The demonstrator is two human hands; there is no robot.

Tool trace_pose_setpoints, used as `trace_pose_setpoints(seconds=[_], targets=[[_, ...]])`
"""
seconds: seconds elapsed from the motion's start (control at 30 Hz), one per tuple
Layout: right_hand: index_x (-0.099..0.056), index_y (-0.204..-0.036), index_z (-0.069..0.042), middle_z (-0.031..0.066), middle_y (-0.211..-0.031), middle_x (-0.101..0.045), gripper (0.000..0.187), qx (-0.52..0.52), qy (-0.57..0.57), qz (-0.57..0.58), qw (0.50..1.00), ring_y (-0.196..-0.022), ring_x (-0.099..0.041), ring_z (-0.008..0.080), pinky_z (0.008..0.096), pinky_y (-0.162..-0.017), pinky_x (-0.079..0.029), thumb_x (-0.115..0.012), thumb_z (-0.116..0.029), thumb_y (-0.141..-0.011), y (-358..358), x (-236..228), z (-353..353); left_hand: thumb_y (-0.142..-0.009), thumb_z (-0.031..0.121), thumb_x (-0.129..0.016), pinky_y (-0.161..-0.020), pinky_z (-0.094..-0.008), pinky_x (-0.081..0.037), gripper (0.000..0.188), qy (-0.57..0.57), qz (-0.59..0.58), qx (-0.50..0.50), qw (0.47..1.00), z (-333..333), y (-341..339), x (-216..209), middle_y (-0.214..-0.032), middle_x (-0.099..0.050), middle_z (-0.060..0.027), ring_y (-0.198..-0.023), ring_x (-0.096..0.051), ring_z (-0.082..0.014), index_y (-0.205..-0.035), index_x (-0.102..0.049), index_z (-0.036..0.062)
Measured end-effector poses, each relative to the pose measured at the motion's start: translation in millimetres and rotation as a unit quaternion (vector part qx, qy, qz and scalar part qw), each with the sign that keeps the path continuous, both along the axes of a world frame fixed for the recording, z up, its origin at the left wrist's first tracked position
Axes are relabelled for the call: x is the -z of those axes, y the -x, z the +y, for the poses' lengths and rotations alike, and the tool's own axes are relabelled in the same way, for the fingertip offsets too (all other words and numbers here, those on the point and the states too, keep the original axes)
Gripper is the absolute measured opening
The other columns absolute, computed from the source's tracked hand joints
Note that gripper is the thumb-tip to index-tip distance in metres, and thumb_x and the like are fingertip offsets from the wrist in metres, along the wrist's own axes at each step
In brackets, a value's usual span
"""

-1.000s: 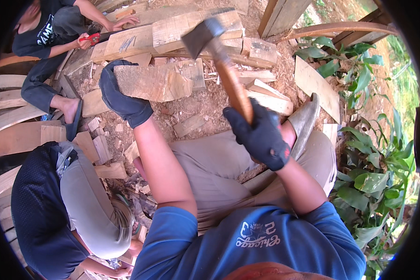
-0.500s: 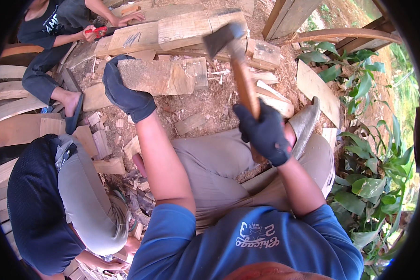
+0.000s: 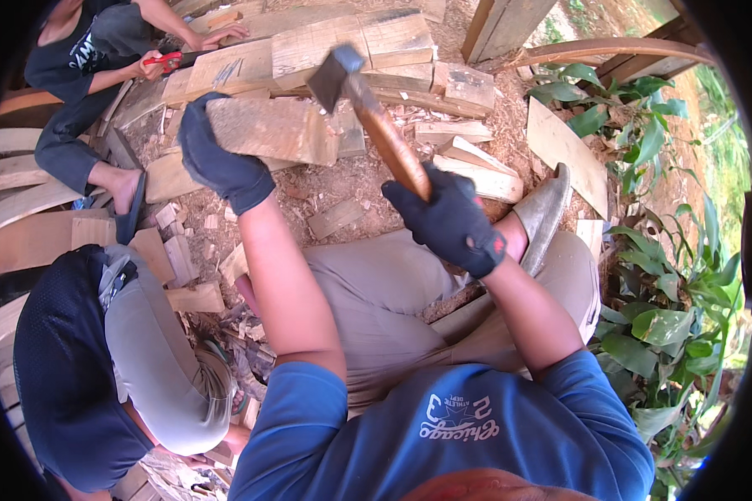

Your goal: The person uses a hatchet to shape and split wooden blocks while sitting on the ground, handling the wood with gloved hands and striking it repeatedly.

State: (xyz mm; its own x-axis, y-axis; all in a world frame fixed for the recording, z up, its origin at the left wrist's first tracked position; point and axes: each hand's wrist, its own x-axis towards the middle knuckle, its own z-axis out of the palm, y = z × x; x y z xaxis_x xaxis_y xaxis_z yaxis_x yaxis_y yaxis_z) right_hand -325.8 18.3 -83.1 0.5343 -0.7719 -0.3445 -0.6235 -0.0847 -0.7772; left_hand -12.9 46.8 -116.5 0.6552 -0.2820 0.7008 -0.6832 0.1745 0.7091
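Observation:
My right hand [image 3: 447, 215], in a black glove, is closed round the wooden handle of a hatchet [image 3: 390, 147]. Its dark steel head is raised to the upper left, close to the right end of a wood block. At the block's left end, my gloved left hand [image 3: 217, 163] grips this pale, rough-faced wood block [image 3: 271, 129]. The block lies level, resting on or over another piece of wood; the contact beneath it is hidden. The fingers of my left hand wrap over its far left corner.
Long squared timbers [image 3: 317, 52] lie beyond the block. A person [image 3: 100, 50] at the far left holds a red-handled tool [image 3: 163, 60]; another person [image 3: 75, 359] bends close on my left. Wood chips and offcuts [image 3: 339, 219] litter the ground. Leafy plants [image 3: 664, 326] grow at right.
My right hand has moved left and slightly down, carrying the hatchet head left toward the wood block. My left hand keeps its grip on the block; the whole view has shifted slightly.

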Motion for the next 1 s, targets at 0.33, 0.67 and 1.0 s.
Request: trace_pose_setpoints(seconds=[0.33, 0.67, 1.0], targets=[[-0.071, -0.119, -0.005, 0.0257, -0.089, -0.075, 0.04, 0.046, 0.071, 0.05, 0.995, -0.09, -0.075, 0.0452, 0.0551, -0.076, -0.058, -0.069, -0.041, -0.103, -6, 30, 28, -0.112, 0.023, -0.044, -0.083, -0.0374, -0.057, 0.04, 0.068, 0.111, 0.053, 0.99, -5, 3, -1, -0.093, -0.074, -0.009, -0.087, -0.07, -0.0216, -0.1, -0.075, 0.0002], [-0.071, -0.103, -0.002, 0.008, -0.071, -0.071, 0.032, 0.127, 0.076, -0.198, 0.969, -0.063, -0.07, 0.0147, 0.0355, -0.058, -0.055, -0.079, -0.033, -0.1, 15, -59, 11, -0.107, 0.022, -0.05, -0.083, -0.0362, -0.057, 0.033, 0.099, 0.1, 0.031, 0.99, 7, -13, 6, -0.093, -0.074, -0.0086, -0.085, -0.07, -0.0207, -0.101, -0.075, 0.0009], [-0.071, -0.111, 0.0, 0.0174, -0.076, -0.073, 0.047, 0.028, -0.116, 0.047, 0.992, -0.065, -0.074, 0.0301, 0.0423, -0.063, -0.059, -0.071, -0.047, -0.101, -9, 4, 13, -0.113, 0.028, -0.048, -0.089, -0.0363, -0.055, 0.043, 0.198, 0.237, 0.124, 0.943, 1, 5, -4, -0.1, -0.074, -0.0086, -0.094, -0.069, -0.0193, -0.1, -0.077, -0.0014]])
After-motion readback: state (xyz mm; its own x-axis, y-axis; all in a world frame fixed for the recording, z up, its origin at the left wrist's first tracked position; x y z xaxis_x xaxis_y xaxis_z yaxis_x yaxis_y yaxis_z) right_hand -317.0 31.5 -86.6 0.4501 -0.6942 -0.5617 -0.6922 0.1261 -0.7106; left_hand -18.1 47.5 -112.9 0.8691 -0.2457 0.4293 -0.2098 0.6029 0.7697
